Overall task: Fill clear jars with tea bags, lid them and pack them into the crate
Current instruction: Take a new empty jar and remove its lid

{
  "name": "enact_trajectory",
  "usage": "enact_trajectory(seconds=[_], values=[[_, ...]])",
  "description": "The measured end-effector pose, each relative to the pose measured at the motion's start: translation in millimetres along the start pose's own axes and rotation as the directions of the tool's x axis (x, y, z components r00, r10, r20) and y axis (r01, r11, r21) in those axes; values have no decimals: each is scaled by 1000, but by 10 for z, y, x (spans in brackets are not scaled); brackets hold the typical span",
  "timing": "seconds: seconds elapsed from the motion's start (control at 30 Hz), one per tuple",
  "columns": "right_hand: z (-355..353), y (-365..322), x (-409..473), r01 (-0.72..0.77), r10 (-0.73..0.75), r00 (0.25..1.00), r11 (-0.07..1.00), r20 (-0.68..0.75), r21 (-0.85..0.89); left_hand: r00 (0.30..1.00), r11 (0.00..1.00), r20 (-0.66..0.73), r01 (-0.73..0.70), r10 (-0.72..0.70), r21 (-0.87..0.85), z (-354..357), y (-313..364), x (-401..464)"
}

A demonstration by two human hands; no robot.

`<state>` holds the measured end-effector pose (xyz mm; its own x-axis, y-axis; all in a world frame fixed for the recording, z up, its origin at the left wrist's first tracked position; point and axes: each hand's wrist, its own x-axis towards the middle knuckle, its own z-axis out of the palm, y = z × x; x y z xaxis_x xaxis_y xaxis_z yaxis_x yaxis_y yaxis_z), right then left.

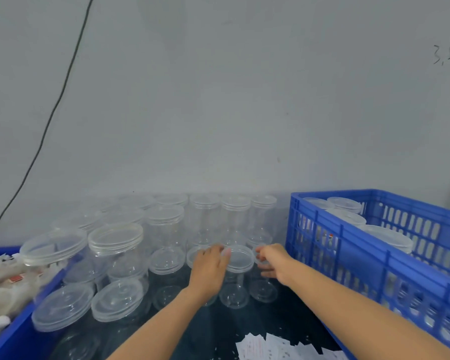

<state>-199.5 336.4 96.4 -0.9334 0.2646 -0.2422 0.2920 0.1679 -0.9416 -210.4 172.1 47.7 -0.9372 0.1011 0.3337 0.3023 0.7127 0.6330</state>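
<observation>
Several clear lidded jars [166,224] stand in rows on the dark table. My left hand [210,268] lies over the lid of one front-row jar [192,256], fingers curled on it, thumb against the neighbouring jar [238,261]. My right hand [272,262] grips the lid edge of the jar to the right [264,291]. The blue crate [348,245] on the right holds several lidded jars [387,236]. Tea bags [3,276] fill a blue bin at the left edge.
Lidded jars [63,305] crowd the near left of the table. White paper slips [270,346] lie near the front edge. A grey wall stands close behind the jars, with a black cable [50,118] hanging down it on the left.
</observation>
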Motion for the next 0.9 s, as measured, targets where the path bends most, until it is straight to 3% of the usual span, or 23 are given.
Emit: enact_trajectory(seconds=[0.07,0.17,0.4,0.57,0.7,0.8,0.9], values=[[78,12,60,-10,10,1000,1000,-11,11,994,956,61,-101,87,274,28,-62,61],[158,-6,92,-10,10,999,1000,-40,-14,991,923,105,-111,77,368,109,-63,160],[160,-48,23,-18,21,998,999,-63,38,1000,991,-1,-8,8,132,175,46,218],[43,-153,-201,114,-116,989,993,-90,-36,994,995,-87,-75,70,-60,9,235,24],[-27,-231,-603,292,-299,954,942,-21,-166,992,948,-81,-113,93,-297,-153,489,-311],[-28,-256,-950,392,-392,916,832,84,-392,974,929,-139,-214,180,-301,-328,645,-555],[23,-256,-1234,426,-391,905,813,170,-397,945,906,-168,-320,282,-276,-592,740,-792]])
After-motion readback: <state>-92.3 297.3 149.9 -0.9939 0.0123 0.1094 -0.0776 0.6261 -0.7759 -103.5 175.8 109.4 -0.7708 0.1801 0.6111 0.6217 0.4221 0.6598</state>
